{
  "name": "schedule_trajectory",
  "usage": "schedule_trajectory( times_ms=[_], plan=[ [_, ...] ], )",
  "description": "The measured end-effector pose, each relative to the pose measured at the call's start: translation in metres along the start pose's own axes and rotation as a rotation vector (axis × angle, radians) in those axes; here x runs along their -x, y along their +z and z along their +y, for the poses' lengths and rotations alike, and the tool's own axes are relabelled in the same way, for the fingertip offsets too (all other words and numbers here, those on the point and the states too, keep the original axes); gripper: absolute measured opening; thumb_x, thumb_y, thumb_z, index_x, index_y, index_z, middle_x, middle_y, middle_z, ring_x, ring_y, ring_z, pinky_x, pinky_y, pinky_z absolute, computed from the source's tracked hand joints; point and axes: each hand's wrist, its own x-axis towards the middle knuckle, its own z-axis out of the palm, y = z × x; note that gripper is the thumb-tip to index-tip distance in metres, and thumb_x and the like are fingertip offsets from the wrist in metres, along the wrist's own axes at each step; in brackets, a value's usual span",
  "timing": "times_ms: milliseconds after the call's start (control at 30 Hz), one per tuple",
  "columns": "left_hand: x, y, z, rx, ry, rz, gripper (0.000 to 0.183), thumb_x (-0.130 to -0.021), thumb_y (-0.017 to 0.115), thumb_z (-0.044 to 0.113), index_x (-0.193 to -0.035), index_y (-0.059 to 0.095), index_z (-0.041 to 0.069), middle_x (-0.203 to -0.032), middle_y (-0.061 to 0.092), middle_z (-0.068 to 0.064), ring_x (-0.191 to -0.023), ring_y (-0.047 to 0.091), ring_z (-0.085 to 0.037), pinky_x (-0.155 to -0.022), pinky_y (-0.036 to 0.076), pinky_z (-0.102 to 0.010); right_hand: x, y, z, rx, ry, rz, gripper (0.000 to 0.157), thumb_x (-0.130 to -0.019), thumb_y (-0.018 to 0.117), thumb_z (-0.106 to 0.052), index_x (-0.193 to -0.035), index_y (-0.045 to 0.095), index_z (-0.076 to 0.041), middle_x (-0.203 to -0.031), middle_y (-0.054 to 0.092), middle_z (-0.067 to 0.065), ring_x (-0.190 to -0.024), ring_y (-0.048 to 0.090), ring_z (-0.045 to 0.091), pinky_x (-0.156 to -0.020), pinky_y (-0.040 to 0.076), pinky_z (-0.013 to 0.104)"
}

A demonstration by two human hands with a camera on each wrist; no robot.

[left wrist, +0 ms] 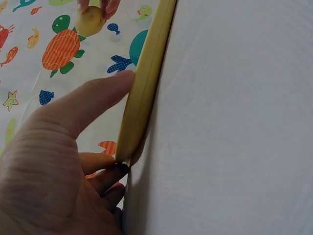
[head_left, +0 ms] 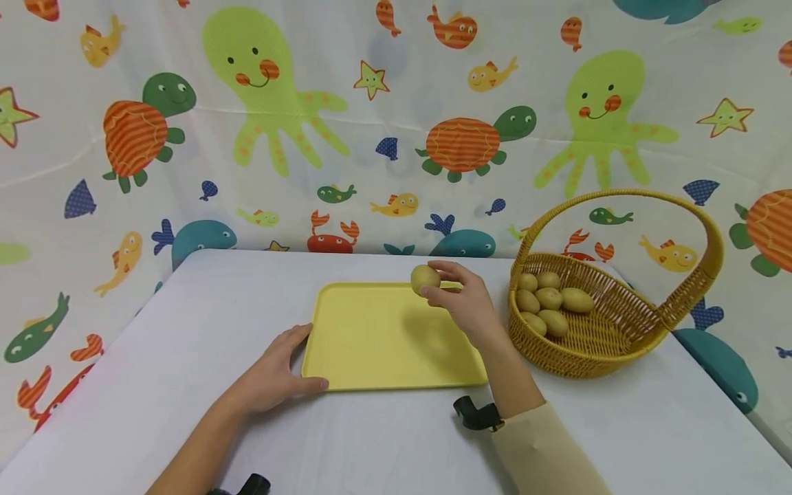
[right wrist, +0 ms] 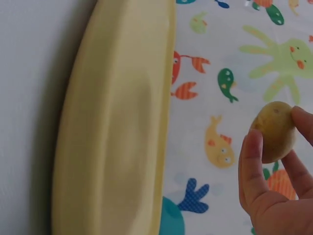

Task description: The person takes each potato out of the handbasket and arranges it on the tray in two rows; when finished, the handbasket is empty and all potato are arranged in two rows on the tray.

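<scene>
My right hand (head_left: 460, 302) pinches a potato (head_left: 425, 278) between thumb and fingertips, raised over the far right part of a yellow tray (head_left: 365, 337). In the right wrist view the potato (right wrist: 276, 131) is roundish with small eyes in its skin, and the fingers go round its sides. My left hand (head_left: 278, 375) grips the tray's near left corner, fingers at the left edge and thumb along the near edge. The left wrist view has that thumb (left wrist: 105, 93) against the rim of the tray (left wrist: 146, 78), with the other fingers bent at the corner.
A wicker basket (head_left: 643, 357) with a tall arched handle stands on the right, several potatoes (head_left: 548, 298) grouped in its left part. White cloth (head_left: 185, 330) covers the table. Behind hangs a curtain (head_left: 396, 199) printed with sea animals. A dark wrist camera (head_left: 476, 412) sits near my right sleeve.
</scene>
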Motion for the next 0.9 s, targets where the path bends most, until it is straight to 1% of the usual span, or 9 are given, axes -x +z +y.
schedule_trajectory(
  times_ms=[133,233,333,533,667,900],
  plan=[
    [0.000,0.000,0.000,-0.001,0.006,0.000,0.112,-0.078,0.086,0.047,-0.162,0.026,0.003,-0.168,0.024,-0.025,-0.156,0.018,-0.047,-0.122,0.022,-0.070,-0.005,0.011,0.003,-0.010,0.039,-0.007,0.051,-0.093,0.079,-0.020,-0.141,0.062,-0.020,-0.140,0.055,0.013,-0.114,0.069,0.039,-0.096,0.061,0.038],
    [0.000,-0.002,-0.001,-0.003,0.027,0.007,0.112,-0.078,0.086,0.046,-0.162,0.027,0.001,-0.167,0.025,-0.026,-0.155,0.019,-0.048,-0.122,0.023,-0.070,-0.009,0.018,0.008,-0.004,0.061,-0.003,0.051,-0.092,0.080,-0.021,-0.140,0.063,-0.021,-0.139,0.056,0.013,-0.112,0.070,0.039,-0.095,0.061,0.037],
    [0.000,-0.003,-0.001,-0.006,0.042,0.011,0.111,-0.078,0.086,0.045,-0.161,0.027,0.000,-0.167,0.026,-0.027,-0.155,0.020,-0.048,-0.122,0.023,-0.070,-0.013,0.024,0.011,-0.012,0.063,0.005,0.050,-0.091,0.081,-0.020,-0.138,0.065,-0.020,-0.137,0.058,0.013,-0.109,0.071,0.037,-0.092,0.062,0.037],
    [0.001,-0.004,-0.002,0.001,0.026,0.004,0.112,-0.079,0.086,0.046,-0.162,0.026,0.001,-0.167,0.024,-0.026,-0.155,0.019,-0.048,-0.122,0.023,-0.070,-0.018,0.038,0.012,-0.028,0.067,0.006,0.050,-0.090,0.082,-0.020,-0.137,0.066,-0.018,-0.134,0.060,0.013,-0.105,0.072,0.035,-0.089,0.063,0.035],
    [0.000,-0.003,-0.003,0.002,0.023,0.003,0.112,-0.079,0.085,0.048,-0.162,0.026,0.002,-0.168,0.023,-0.026,-0.156,0.018,-0.047,-0.122,0.022,-0.070,-0.022,0.046,0.013,-0.047,0.078,0.001,0.050,-0.090,0.082,-0.019,-0.137,0.066,-0.017,-0.132,0.060,0.014,-0.105,0.072,0.035,-0.088,0.063,0.034],
    [-0.001,-0.003,-0.003,0.004,0.024,0.011,0.112,-0.078,0.086,0.047,-0.162,0.027,0.003,-0.168,0.025,-0.024,-0.156,0.019,-0.046,-0.123,0.022,-0.069,-0.032,0.064,0.013,-0.063,0.087,-0.033,0.049,-0.090,0.081,-0.014,-0.136,0.067,-0.014,-0.130,0.061,0.016,-0.101,0.072,0.032,-0.086,0.064,0.035]
  ],
)
